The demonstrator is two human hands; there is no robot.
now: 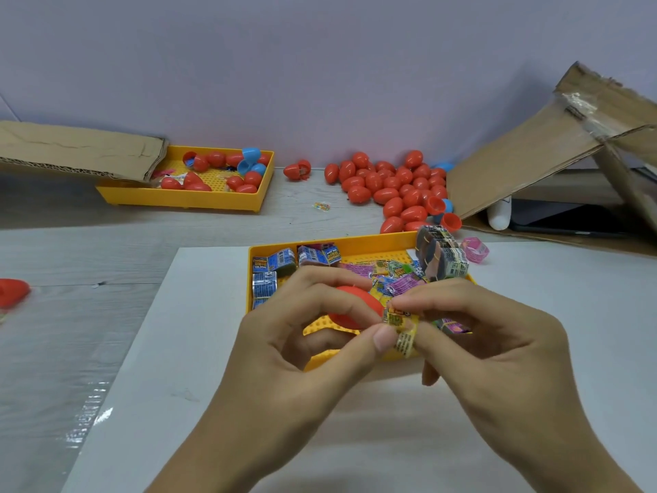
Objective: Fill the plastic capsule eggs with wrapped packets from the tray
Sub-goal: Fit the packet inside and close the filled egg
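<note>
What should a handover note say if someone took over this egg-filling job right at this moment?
Left hand grips a red egg half; right hand pinches a yellow wrapped packet at its opening, not yet clearly inside.
Both work over the near yellow tray, which holds more packets and a banded stack.
Pile of red eggs lies behind it; the far tray holds more eggs.
Left: seat the packet, close the egg, carry on.

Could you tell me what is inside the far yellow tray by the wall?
The far yellow tray holds red capsule eggs, some blue egg halves and a few loose packets. A cardboard flap covers its left end, so anything there is hidden.
</note>
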